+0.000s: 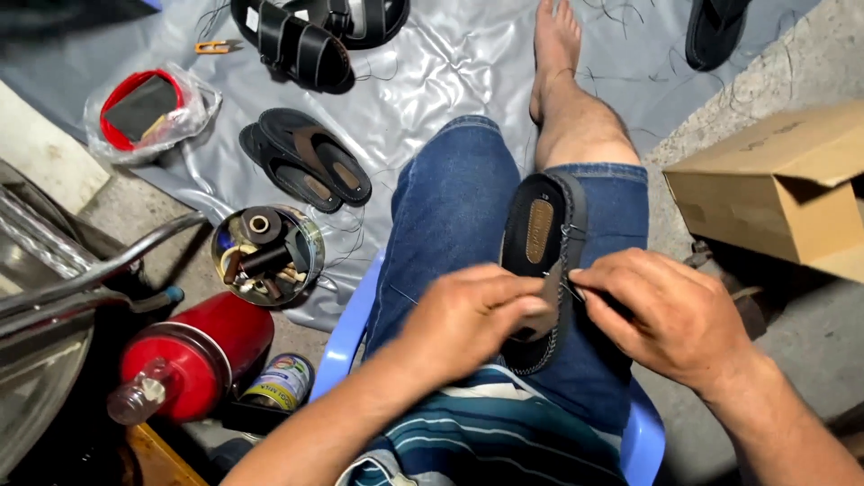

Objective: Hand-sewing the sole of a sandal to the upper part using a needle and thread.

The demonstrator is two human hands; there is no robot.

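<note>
A dark sandal sole [540, 234] with a brown heel patch lies on my lap, over blue denim shorts. My left hand [468, 315] grips its near end, fingers curled on the sole's edge. My right hand [661, 315] pinches at the sole's right rim, where thread stitches show; whether it holds a needle I cannot tell. I sit on a blue plastic chair [346, 337], one bare leg [567, 99] stretched out over a grey plastic sheet [450, 72].
Two flat soles [306, 160] and black strapped sandals [301, 40] lie on the sheet. A round tin of tools [267, 255], a red cylinder [193, 355], a can [281, 382] and a bagged red-rimmed container [144, 108] sit left. A cardboard box [778, 184] stands right.
</note>
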